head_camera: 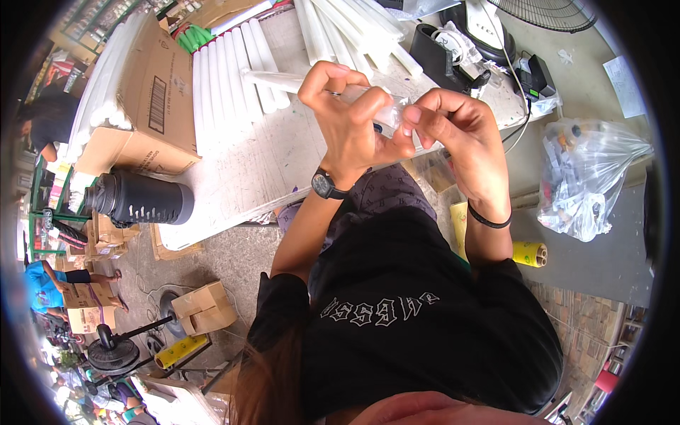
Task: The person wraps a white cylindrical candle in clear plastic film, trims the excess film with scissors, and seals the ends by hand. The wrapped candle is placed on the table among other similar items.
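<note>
A long white tube in clear plastic wrap (276, 81) runs from the left into my left hand (353, 119), whose fingers are curled around it. Thumb and forefinger of my right hand (459, 133) pinch the clear film at the tube's right end, close to my left thumb. Below both hands lies the near edge of a white table (255, 170). Several white tubes (228, 79) lie side by side on the table to the left, and a pile of wrapped tubes (345, 32) lies beyond my hands. Fingers hide part of the held film.
A cardboard box (159, 101) with more white tubes and a black bottle (149, 199) stand at the table's left. A black tape dispenser (435, 58) and cables are at the back right. A plastic bag (579, 175) hangs at right. A person (45, 287) holds a box far left.
</note>
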Demonstrator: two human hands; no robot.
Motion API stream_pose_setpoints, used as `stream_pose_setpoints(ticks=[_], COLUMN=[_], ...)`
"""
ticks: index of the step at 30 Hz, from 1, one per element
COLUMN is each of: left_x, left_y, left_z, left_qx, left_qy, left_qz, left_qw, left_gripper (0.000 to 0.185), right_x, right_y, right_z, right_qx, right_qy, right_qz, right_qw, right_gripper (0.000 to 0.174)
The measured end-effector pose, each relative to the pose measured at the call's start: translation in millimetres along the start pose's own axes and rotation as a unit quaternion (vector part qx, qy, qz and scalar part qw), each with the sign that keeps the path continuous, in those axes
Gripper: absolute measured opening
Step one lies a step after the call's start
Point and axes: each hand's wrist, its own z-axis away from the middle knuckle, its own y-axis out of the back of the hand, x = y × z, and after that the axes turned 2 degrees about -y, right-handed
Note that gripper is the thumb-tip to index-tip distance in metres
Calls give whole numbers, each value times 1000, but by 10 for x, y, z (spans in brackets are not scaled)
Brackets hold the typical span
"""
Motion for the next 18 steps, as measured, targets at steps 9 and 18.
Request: stream_pose_setpoints(ticks=[9,18], left_x=[-98,-126], left_y=[137,339], left_z=[-19,-66], left_qx=[-71,-180], left_qy=[-9,-2], left_qz=[15,30], left_qw=[997,983], left_gripper=[60,62], right_x=[-71,81], right_y=[-44,-13], right_z=[84,125], right_qx=[1,66], right_qy=[-10,-28], right_qz=[23,-40], right_qw=[1000,997], right_gripper=[25,33])
